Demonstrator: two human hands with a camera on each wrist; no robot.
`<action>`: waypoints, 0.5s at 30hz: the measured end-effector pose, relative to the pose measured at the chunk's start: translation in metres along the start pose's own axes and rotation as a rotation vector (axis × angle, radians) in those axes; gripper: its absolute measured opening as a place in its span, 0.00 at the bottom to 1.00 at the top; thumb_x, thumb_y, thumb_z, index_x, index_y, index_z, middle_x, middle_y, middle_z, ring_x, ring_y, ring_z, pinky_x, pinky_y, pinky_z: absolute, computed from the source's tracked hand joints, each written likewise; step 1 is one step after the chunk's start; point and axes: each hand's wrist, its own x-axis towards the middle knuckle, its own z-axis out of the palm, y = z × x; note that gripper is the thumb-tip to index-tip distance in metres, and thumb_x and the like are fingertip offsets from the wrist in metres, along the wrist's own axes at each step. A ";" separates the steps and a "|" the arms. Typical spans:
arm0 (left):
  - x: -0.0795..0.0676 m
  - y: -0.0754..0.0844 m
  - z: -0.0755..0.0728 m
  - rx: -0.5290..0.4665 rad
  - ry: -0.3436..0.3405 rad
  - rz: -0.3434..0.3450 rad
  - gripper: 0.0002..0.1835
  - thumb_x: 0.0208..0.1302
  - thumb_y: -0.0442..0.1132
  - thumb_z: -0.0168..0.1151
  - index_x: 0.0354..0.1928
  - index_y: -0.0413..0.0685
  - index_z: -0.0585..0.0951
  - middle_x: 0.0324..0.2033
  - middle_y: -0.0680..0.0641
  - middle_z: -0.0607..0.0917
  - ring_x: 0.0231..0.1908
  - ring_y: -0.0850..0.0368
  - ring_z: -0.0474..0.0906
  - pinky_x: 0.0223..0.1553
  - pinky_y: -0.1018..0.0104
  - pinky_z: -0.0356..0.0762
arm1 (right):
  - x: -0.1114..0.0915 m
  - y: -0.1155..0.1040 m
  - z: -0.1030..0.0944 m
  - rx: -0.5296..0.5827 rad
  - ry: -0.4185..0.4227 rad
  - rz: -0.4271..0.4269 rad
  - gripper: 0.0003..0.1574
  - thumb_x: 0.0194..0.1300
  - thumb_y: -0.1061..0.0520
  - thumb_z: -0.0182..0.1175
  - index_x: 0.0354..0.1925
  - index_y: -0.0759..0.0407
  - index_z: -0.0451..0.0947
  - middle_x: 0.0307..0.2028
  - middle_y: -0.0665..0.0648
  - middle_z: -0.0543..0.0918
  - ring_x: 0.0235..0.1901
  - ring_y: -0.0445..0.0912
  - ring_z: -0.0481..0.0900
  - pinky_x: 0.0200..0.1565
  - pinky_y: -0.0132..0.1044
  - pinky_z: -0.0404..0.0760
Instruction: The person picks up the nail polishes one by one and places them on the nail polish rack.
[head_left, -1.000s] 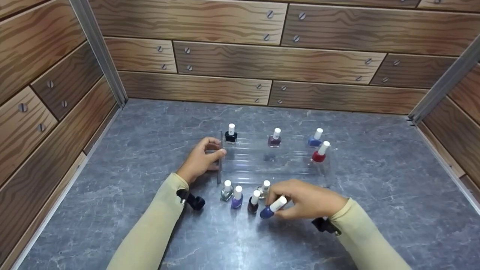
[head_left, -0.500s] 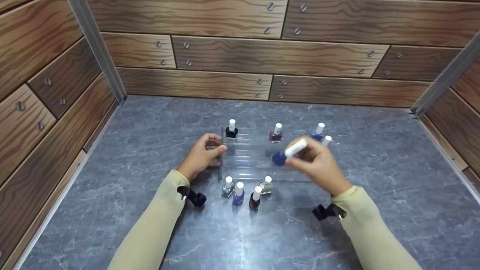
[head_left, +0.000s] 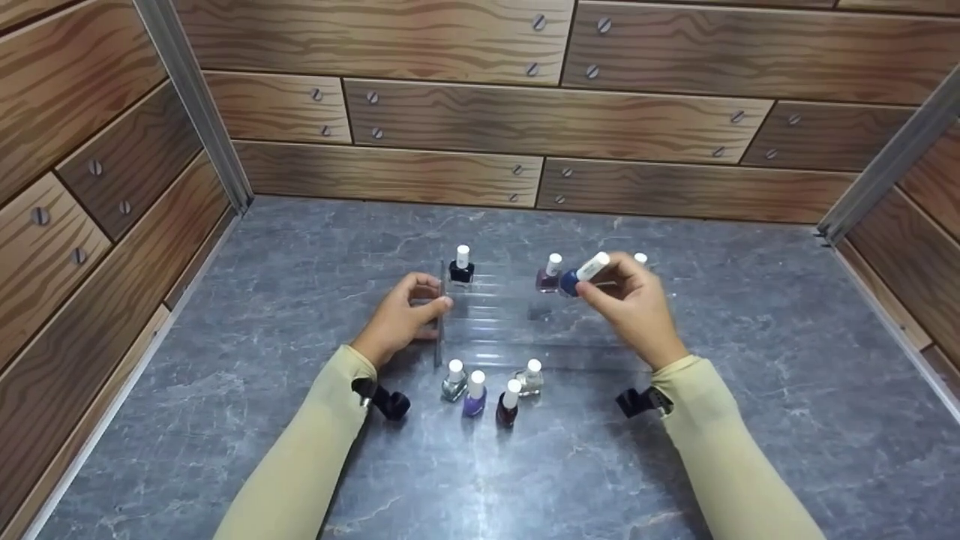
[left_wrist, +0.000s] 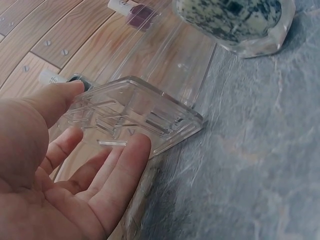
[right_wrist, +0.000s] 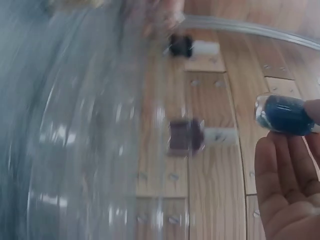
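Observation:
My left hand [head_left: 405, 319] holds the left end panel of a clear stepped plastic rack [left_wrist: 135, 110], its thumb over the panel's edge and its fingers against the outer face. Between thumb and fingers, my right hand [head_left: 630, 304] pinches a dark blue nail polish bottle [right_wrist: 285, 115] by its white cap, tilted over the rack's back row. Just left of it stands a plum nail polish bottle [head_left: 548, 280]. A black nail polish bottle [head_left: 462, 271] stands at the rack's back left. Behind the right hand, only a white cap [head_left: 640, 258] shows of another bottle.
In front of the rack on the grey marbled table [head_left: 300, 247] stand a glittery bottle [head_left: 454, 387], a purple bottle [head_left: 474, 405], a dark bottle [head_left: 507, 412] and a clear glittery one [head_left: 532, 381]. Wood-patterned walls [head_left: 450, 116] enclose the table's back and sides.
My right hand has lifted the dark blue nail polish bottle from the table in front and carried it to the rack's back row beside the plum bottle. The left hand has stayed at the rack.

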 end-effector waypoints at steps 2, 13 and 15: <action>-0.001 -0.001 -0.001 0.007 0.002 0.000 0.19 0.69 0.38 0.70 0.57 0.46 0.75 0.61 0.39 0.75 0.53 0.43 0.81 0.45 0.53 0.90 | 0.001 0.004 -0.001 -0.053 -0.022 0.008 0.12 0.62 0.72 0.70 0.42 0.72 0.78 0.37 0.57 0.86 0.38 0.43 0.85 0.42 0.30 0.87; 0.000 0.001 0.000 -0.005 -0.004 0.009 0.19 0.69 0.36 0.69 0.58 0.45 0.75 0.59 0.38 0.76 0.53 0.42 0.82 0.46 0.52 0.90 | 0.001 0.024 0.003 -0.210 -0.152 0.028 0.10 0.63 0.68 0.70 0.41 0.67 0.79 0.39 0.60 0.86 0.36 0.42 0.84 0.43 0.29 0.87; -0.001 0.002 0.000 -0.006 -0.003 0.012 0.19 0.68 0.36 0.69 0.58 0.44 0.75 0.59 0.38 0.77 0.53 0.41 0.82 0.46 0.52 0.90 | 0.001 0.027 0.005 -0.237 -0.154 0.024 0.09 0.64 0.67 0.70 0.40 0.66 0.79 0.39 0.59 0.86 0.36 0.42 0.83 0.42 0.29 0.86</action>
